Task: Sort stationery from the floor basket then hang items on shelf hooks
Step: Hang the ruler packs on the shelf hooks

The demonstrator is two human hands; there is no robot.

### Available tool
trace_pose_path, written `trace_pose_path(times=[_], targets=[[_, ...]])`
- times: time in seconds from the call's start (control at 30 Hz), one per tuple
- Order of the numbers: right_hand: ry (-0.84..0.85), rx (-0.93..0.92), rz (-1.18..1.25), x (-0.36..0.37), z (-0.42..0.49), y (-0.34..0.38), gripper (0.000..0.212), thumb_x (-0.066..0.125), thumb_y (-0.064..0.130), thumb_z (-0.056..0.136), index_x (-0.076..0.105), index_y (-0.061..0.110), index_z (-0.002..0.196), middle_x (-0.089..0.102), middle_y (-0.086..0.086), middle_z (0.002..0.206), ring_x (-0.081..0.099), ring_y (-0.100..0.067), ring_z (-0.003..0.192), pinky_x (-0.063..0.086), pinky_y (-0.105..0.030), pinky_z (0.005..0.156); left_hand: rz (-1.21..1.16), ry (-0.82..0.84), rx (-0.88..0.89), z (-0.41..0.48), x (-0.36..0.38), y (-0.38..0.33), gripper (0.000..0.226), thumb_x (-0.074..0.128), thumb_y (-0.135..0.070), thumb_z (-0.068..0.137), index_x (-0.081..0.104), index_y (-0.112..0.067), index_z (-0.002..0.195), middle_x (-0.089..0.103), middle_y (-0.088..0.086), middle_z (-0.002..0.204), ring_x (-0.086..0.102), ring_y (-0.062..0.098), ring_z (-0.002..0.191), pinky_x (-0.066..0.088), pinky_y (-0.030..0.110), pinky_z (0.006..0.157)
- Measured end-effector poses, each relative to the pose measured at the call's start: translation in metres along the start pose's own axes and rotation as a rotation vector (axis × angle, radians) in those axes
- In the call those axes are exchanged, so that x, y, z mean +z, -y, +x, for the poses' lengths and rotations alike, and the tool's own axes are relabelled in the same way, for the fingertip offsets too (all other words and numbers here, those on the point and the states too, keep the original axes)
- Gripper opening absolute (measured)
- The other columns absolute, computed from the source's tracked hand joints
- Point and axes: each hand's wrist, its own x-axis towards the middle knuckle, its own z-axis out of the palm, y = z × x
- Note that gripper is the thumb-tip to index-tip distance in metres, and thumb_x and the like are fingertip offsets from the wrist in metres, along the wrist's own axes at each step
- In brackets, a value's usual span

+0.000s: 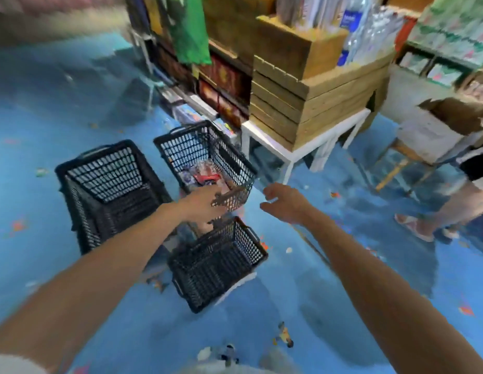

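the colourful stationery packets (pixel 208 176) lie in a heap at the bottom of a black plastic mesh basket (pixel 189 151), which stands on the blue floor (pixel 329 279) just beside a white low table (pixel 302 151). the left hand (pixel 204 205) reaches to this basket's near rim, its fingertips over the edge by the packets (motion blur hides whether it grips anything, so i cannot tell). the right hand (pixel 285 203) hangs in the air just right of the basket, fingers loosely curled and holding nothing. a second black mesh basket (pixel 108 171) stands to the left, and a third, smaller black mesh basket (pixel 218 263) sits nearer, below the left wrist. rough wooden crates (pixel 316 98) are stacked on the table. at the right, another person's legs (pixel 450 201) stand near an open cardboard box (pixel 437 128).
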Motion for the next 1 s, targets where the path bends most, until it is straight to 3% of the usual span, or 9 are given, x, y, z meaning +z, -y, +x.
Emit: trace_pose_path(times=[0.17, 0.23, 0.43, 0.6, 0.67, 0.7, 0.8, 0.9, 1.0], targets=[[0.139, -0.113, -0.041, 0.025, 0.096, 0.055, 0.029, 0.07, 0.03, 0.093, 0.064, 0.007, 0.111, 0.065, -0.009, 0.108, 0.06, -0.026, 0.096, 0.044, -0.032, 0.079, -0.167, -0.059, -0.136, 0.003, -0.036, 0.066, 0.07, 0.061, -0.064, 0.093, 0.048, -0.018, 0.145, 0.05, 0.011, 0.15, 0.054, 0.034, 0.128, 0.046, 0.054, 0.107], [0.17, -0.131, -0.036, 0.033, 0.133, 0.066, 0.023, 0.068, 0.03, 0.093, 0.06, 0.012, 0.105, 0.06, -0.005, 0.102, 0.056, -0.024, 0.093, 0.038, -0.029, 0.075, -0.18, -0.065, -0.208, 0.009, -0.047, 0.075, 0.069, 0.06, -0.047, 0.1, 0.035, -0.014, 0.155, 0.038, 0.011, 0.158, 0.047, 0.033, 0.137, 0.042, 0.048, 0.111], [0.248, -0.076, 0.07, 0.053, 0.249, 0.065, 0.036, 0.07, 0.034, 0.089, 0.061, 0.012, 0.117, 0.063, -0.002, 0.092, 0.06, -0.021, 0.086, 0.044, -0.031, 0.075, -0.284, -0.137, -0.27, 0.076, -0.074, 0.106, 0.059, 0.06, -0.033, 0.102, 0.039, -0.007, 0.151, 0.052, 0.014, 0.143, 0.06, 0.028, 0.109, 0.05, 0.047, 0.101], [0.325, 0.018, 0.114, 0.074, 0.342, 0.035, 0.017, 0.07, 0.032, 0.084, 0.054, 0.027, 0.081, 0.051, 0.009, 0.075, 0.042, -0.011, 0.06, 0.039, -0.031, 0.07, -0.417, -0.093, -0.334, 0.156, -0.077, 0.12, 0.042, 0.057, -0.034, 0.103, 0.045, -0.015, 0.138, 0.048, 0.01, 0.126, 0.053, 0.025, 0.11, 0.047, 0.044, 0.1], [0.367, 0.032, 0.033, 0.086, 0.368, 0.021, 0.013, 0.065, 0.029, 0.092, 0.057, 0.037, 0.098, 0.046, 0.009, 0.069, 0.037, -0.008, 0.056, 0.037, -0.027, 0.065, -0.451, -0.055, -0.346, 0.191, -0.07, 0.128, 0.027, 0.058, -0.032, 0.103, 0.045, -0.02, 0.122, 0.049, 0.006, 0.115, 0.052, 0.022, 0.102, 0.044, 0.042, 0.097], [0.387, 0.042, -0.013, 0.095, 0.383, 0.012, 0.032, 0.063, 0.028, 0.093, 0.053, 0.04, 0.121, 0.04, 0.008, 0.064, 0.037, -0.008, 0.054, 0.033, -0.026, 0.056, -0.463, -0.036, -0.341, 0.21, -0.064, 0.133, 0.027, 0.057, -0.032, 0.103, 0.044, -0.02, 0.123, 0.048, 0.005, 0.119, 0.051, 0.022, 0.105, 0.046, 0.044, 0.101], [0.42, 0.108, -0.018, 0.122, 0.419, -0.009, 0.052, 0.064, 0.022, 0.09, 0.047, 0.033, 0.138, 0.04, 0.003, 0.061, 0.042, -0.01, 0.051, 0.028, -0.018, 0.041, -0.497, 0.001, -0.403, 0.269, -0.041, 0.151, 0.036, 0.057, -0.03, 0.103, 0.046, -0.011, 0.131, 0.051, 0.017, 0.129, 0.056, 0.03, 0.114, 0.048, 0.046, 0.104], [0.4, 0.241, 0.089, 0.161, 0.451, -0.036, 0.054, 0.068, 0.017, 0.089, 0.051, 0.022, 0.14, 0.059, -0.006, 0.082, 0.054, -0.018, 0.065, 0.031, -0.013, 0.042, -0.521, 0.068, -0.484, 0.322, -0.008, 0.175, 0.021, 0.056, -0.022, 0.102, 0.05, -0.011, 0.119, 0.06, 0.018, 0.114, 0.063, 0.032, 0.102, 0.047, 0.035, 0.073], [0.393, 0.388, 0.196, 0.207, 0.477, -0.064, 0.064, 0.071, 0.017, 0.085, 0.049, 0.01, 0.145, 0.067, -0.012, 0.124, 0.066, -0.027, 0.103, 0.047, -0.023, 0.073, -0.532, 0.129, -0.546, 0.363, 0.03, 0.202, 0.006, 0.058, -0.012, 0.099, 0.057, -0.01, 0.094, 0.061, 0.017, 0.102, 0.062, 0.033, 0.101, 0.036, 0.029, 0.068]])
